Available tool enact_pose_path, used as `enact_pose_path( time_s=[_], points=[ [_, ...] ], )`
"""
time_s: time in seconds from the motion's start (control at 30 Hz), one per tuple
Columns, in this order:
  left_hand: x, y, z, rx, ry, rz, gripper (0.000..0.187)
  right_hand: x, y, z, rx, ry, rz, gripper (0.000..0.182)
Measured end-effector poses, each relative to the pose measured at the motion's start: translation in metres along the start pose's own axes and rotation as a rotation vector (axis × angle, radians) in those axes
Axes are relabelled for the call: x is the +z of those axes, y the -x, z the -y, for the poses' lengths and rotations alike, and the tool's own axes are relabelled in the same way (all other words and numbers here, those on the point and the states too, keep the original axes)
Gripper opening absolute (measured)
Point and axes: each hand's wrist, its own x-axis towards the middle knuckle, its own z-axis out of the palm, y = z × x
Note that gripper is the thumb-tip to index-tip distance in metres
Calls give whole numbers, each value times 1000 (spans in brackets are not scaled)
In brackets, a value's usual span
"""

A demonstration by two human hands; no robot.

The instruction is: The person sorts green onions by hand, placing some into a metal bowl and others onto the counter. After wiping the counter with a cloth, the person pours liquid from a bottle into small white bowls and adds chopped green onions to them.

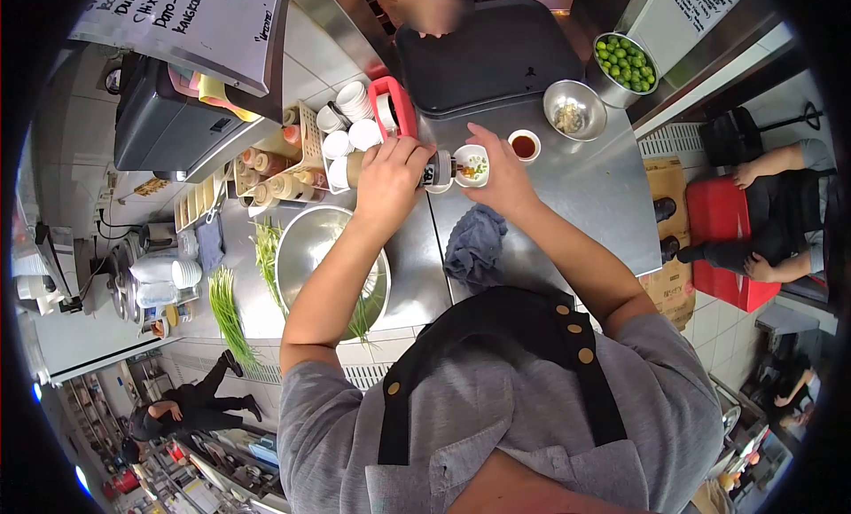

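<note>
My left hand (390,184) is wrapped round a sauce bottle (438,169) with a dark label, tipped onto its side so its nozzle points right. The nozzle meets the rim of a small white bowl (480,177) holding chopped green bits and some orange-brown liquid. Thumb and fingers of my right hand (503,175) grip that bowl from its right side. Just beyond sits a second small white bowl (513,138) of dark red sauce. A crumpled blue-grey cloth (477,243) lies on the steel counter (576,212) below my hands.
Left stand a large steel bowl (288,257), green stalks (229,310), a basket of squeeze bottles (288,188) and stacked white cups (353,102). Beyond are a black tray (487,53), a steel bowl (551,106) and limes (625,63). Another person's hand (425,8) shows at top; someone sits right.
</note>
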Motion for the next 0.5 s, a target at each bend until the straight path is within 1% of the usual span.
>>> enact_pose_path(
  time_s=[0.33, 0.4, 0.5],
  points=[
    [5, 2, 5, 29, -55, -3, 57, 1, 5, 2, 14, -3, 25, 90],
    [4, 2, 4, 46, -81, -37, 33, 1, 6, 2, 27, -7, 28, 89],
    [2, 2, 3, 32, -69, -19, 31, 2, 6, 2, 27, -23, 23, 88]
  ],
)
